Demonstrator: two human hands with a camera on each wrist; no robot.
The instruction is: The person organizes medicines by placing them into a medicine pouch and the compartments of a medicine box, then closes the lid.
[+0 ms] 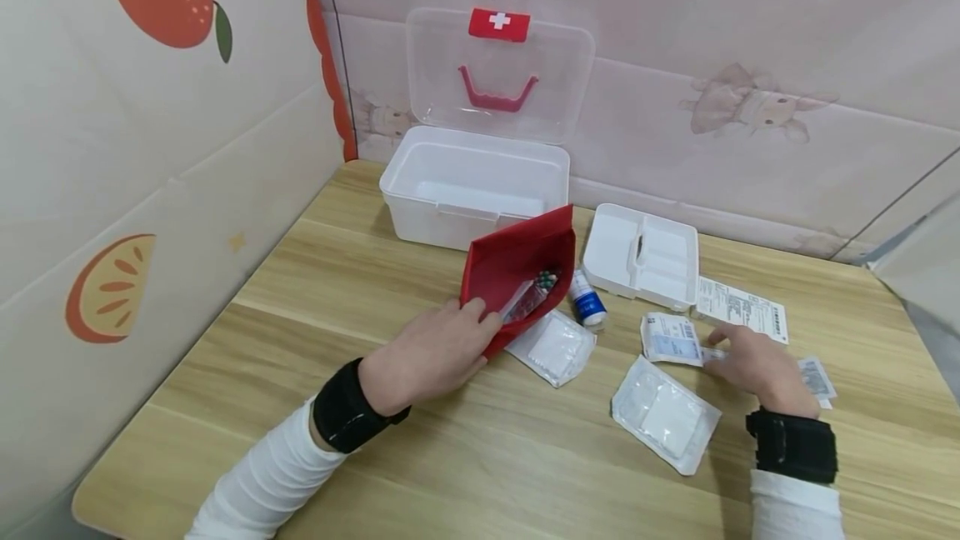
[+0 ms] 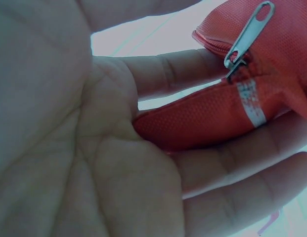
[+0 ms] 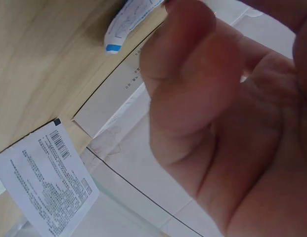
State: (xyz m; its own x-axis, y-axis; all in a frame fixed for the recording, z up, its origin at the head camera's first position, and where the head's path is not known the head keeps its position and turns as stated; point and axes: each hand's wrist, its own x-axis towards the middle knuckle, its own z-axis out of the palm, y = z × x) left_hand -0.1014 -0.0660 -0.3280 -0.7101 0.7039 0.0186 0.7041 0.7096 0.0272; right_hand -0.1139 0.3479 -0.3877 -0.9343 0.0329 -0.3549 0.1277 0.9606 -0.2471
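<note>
My left hand is gripping the open red pouch, holding it over the worktop, where it's blocking part of the white box behind; a padded packet is showing past its lower edge, a blue-labelled bottle sitting just beside! My right hand is curling at a small white piece, pinching or only touching, I'm not able to tell; a blue-and-white packet and printed carton are crowding it

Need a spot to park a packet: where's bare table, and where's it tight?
Bare table lies left of the red pouch, between white box and left forearm; also near centre, between it and right forearm. It's crowded from the pouch to the right hand, where bottle, divided tray and flat packets sit close together.
</note>
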